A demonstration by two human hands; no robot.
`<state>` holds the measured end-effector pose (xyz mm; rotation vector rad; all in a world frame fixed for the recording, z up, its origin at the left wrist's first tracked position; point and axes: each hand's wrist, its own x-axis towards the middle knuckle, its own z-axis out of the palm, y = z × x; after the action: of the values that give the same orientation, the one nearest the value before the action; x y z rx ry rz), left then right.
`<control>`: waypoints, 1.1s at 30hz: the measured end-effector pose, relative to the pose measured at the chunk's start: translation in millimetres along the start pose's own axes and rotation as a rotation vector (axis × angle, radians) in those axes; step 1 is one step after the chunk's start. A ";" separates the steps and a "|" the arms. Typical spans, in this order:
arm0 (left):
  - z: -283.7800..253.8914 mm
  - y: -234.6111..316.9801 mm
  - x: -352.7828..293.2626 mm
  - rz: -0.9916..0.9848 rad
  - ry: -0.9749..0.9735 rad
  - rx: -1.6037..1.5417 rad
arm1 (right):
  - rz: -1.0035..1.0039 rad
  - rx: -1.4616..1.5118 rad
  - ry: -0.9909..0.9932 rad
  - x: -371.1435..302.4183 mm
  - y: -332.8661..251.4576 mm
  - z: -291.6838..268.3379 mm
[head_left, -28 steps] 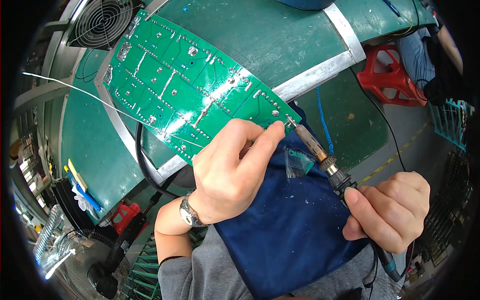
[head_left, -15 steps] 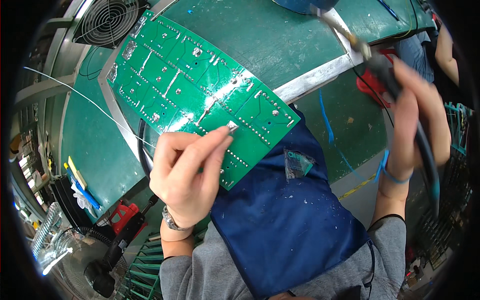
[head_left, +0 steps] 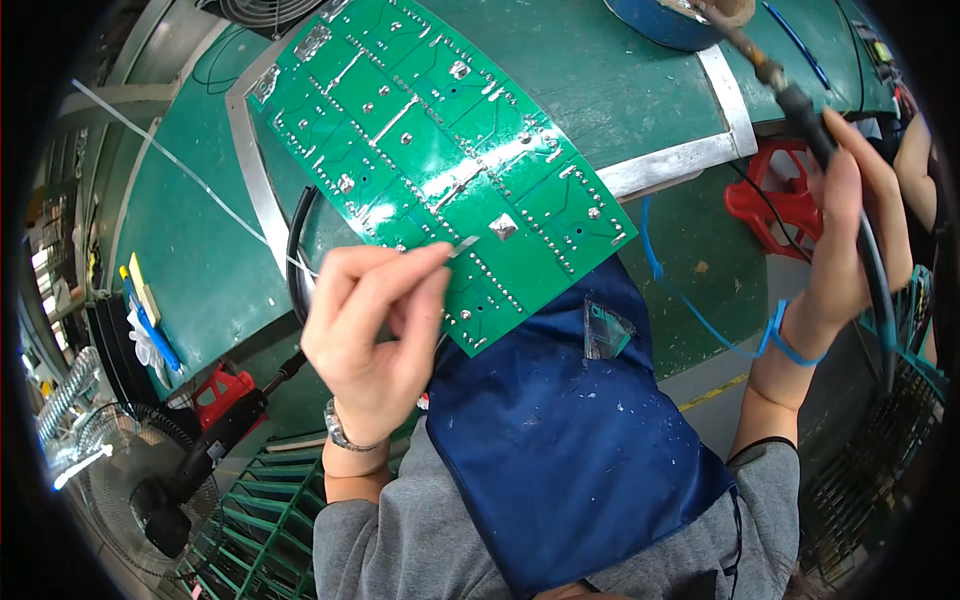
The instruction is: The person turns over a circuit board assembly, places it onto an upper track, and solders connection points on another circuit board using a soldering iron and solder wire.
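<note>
A large green circuit board (head_left: 440, 150) lies slanted, its soldered side up, its near corner jutting past the table edge. My left hand (head_left: 375, 325) is over its near left edge, thumb and forefinger pinched on a thin solder wire (head_left: 190, 175). The wire's short end shows at the fingertips, close to a square silver solder pad (head_left: 503, 228). Held up at the right, my right hand (head_left: 850, 230) grips a soldering iron (head_left: 806, 115) by its dark handle. The iron's tip is over a round blue container (head_left: 660, 25) with brownish contents at the top.
Beneath the board is a green table (head_left: 560, 80) with metal edging. A fan (head_left: 165, 480) stands at lower left, near a blue-and-yellow tool (head_left: 150, 315). Red stools flank the table edge, one a red stool (head_left: 775, 195) at right. Another person's arm (head_left: 915, 175) shows at far right.
My view has shifted, so the board appears further up and right. My left fingertips have moved off the silver pad to its left. The iron was blurred and is now steadier at the container.
</note>
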<state>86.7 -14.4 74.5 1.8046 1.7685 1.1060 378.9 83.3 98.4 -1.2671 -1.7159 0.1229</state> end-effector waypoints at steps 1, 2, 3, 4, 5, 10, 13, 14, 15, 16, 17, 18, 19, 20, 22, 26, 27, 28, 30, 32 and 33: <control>2.4 4.4 1.6 0.051 -0.022 0.014 | 0.041 0.012 -0.025 -2.6 -8.7 -7.5; 4.1 4.2 3.6 0.145 -0.032 0.046 | 0.140 0.029 -0.025 -5.2 -16.0 -12.1; 5.5 3.9 5.3 0.238 -0.041 0.079 | 0.153 0.091 -0.055 -5.8 -19.8 -13.9; 6.6 6.7 6.2 0.267 -0.045 0.103 | 0.060 0.212 -0.209 -0.8 -11.8 -21.4; 9.4 9.7 6.1 0.259 -0.039 0.101 | -0.030 0.327 -0.363 5.3 -6.5 -26.7; 21.1 10.8 4.2 0.275 -0.052 0.071 | 0.026 0.430 -0.500 15.2 -3.5 -13.2; 23.1 10.8 3.1 0.296 -0.059 0.082 | -0.026 0.485 -0.604 23.2 1.7 -6.9; 23.6 11.9 2.7 0.287 -0.078 0.089 | -0.027 0.487 -0.609 24.4 2.7 -3.9; 23.9 12.5 1.9 0.282 -0.076 0.090 | -0.026 0.482 -0.608 25.1 2.8 -0.7; 24.2 13.1 1.0 0.260 -0.088 0.093 | -0.025 0.476 -0.606 25.7 3.4 1.5; 24.5 13.4 0.5 0.238 -0.100 0.096 | -0.025 0.477 -0.610 27.1 4.2 2.4; 24.8 14.0 0.8 0.235 -0.101 0.095 | -0.023 0.464 -0.646 29.2 4.7 2.6; 24.9 14.7 1.3 0.234 -0.100 0.098 | -0.022 0.451 -0.681 30.8 5.2 3.0; 25.2 15.2 1.8 0.236 -0.101 0.100 | -0.020 0.450 -0.682 32.1 6.0 3.5; 26.6 13.3 2.1 0.247 -0.104 0.093 | -0.032 0.466 -0.707 33.7 7.2 4.3; 26.3 13.8 3.8 0.257 -0.123 0.100 | -0.005 0.475 -0.712 33.6 7.0 5.0; 26.9 12.8 3.8 0.257 -0.123 0.099 | -0.017 0.456 -0.711 34.2 6.6 5.0; 28.0 11.3 3.8 0.270 -0.121 0.097 | -0.029 0.436 -0.711 34.6 6.3 5.1; 29.0 11.0 4.0 0.283 -0.118 0.093 | -0.033 0.446 -0.707 34.2 6.4 5.0; 29.4 11.5 4.4 0.275 -0.108 0.081 | -0.036 0.455 -0.702 34.1 6.8 3.9; 28.1 12.0 5.0 0.275 -0.108 0.081 | -0.038 0.454 -0.685 34.2 7.2 2.0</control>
<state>115.1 -4.2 67.3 2.1634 1.5571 1.0251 382.5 114.1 114.6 -0.8935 -2.1096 0.9598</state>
